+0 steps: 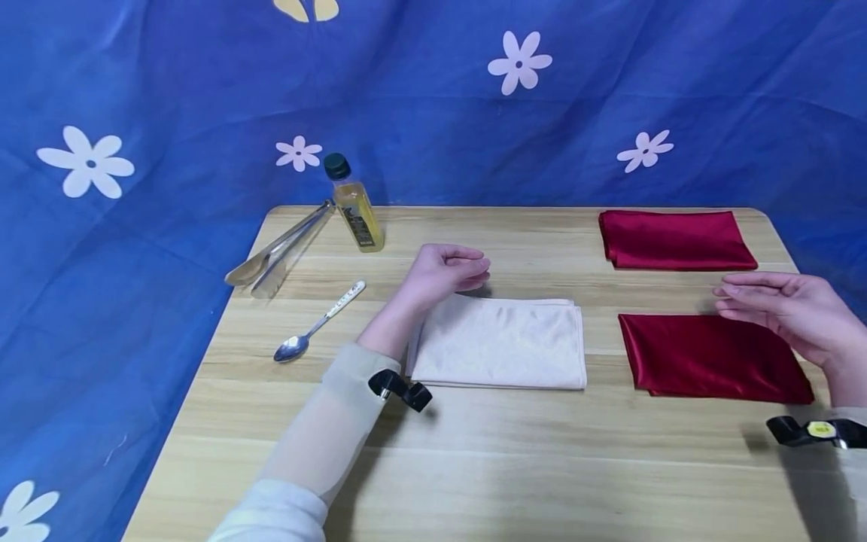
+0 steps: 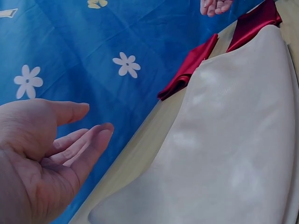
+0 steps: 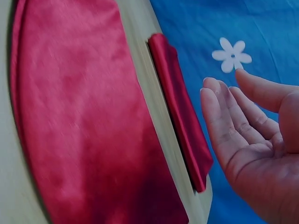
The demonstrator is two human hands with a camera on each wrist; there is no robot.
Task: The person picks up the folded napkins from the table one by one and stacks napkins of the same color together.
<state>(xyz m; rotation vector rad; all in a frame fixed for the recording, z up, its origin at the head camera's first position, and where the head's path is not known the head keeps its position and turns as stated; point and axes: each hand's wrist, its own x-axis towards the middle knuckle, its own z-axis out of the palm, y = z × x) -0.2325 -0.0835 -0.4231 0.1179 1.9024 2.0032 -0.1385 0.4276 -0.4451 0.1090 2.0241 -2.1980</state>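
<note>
A folded white satin cloth (image 1: 501,346) lies in the middle of the table. My left hand (image 1: 450,271) hovers over its far left corner, and the left wrist view shows the loosely bent fingers (image 2: 88,149) with nothing between them. A folded dark red satin cloth (image 1: 711,357) lies on the right. Above its far right part is my right hand (image 1: 792,309), also holding nothing, its thumb apart from the loosely bent fingers in the right wrist view. Farther back lies a second folded red cloth (image 1: 677,239), touched by neither hand.
At the back left stands a small bottle of yellow liquid (image 1: 359,214) with a dark green cap. Metal tongs (image 1: 281,248) lie beside it. A spoon (image 1: 318,324) rests left of my left forearm. A blue flowered curtain (image 1: 433,98) hangs behind the wooden table (image 1: 528,467).
</note>
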